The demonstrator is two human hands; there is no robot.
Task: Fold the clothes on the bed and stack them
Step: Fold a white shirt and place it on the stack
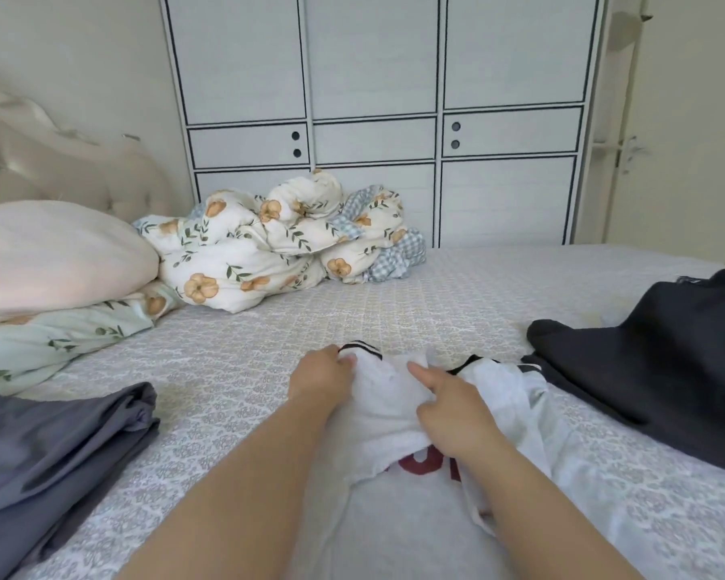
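We see a white cotton T-shirt with red lettering and black-striped trim (388, 406) lying near centre on the grey patterned bedspread (235, 383). Our left hand (321, 380) pinches its far edge, fingers curled onto the cloth. Our right hand (453, 408) grips a bunched fold, forefinger extended. A folded slate-grey garment (55, 450) lies near left; a dark navy garment (653, 353) sprawls right. A crumpled floral duvet (277, 240) sits far.

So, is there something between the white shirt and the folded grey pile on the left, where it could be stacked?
Nothing visible. Both hands, left hand and right hand, already hold the white shirt. Only bare bedspread lies between it and the folded grey pile.
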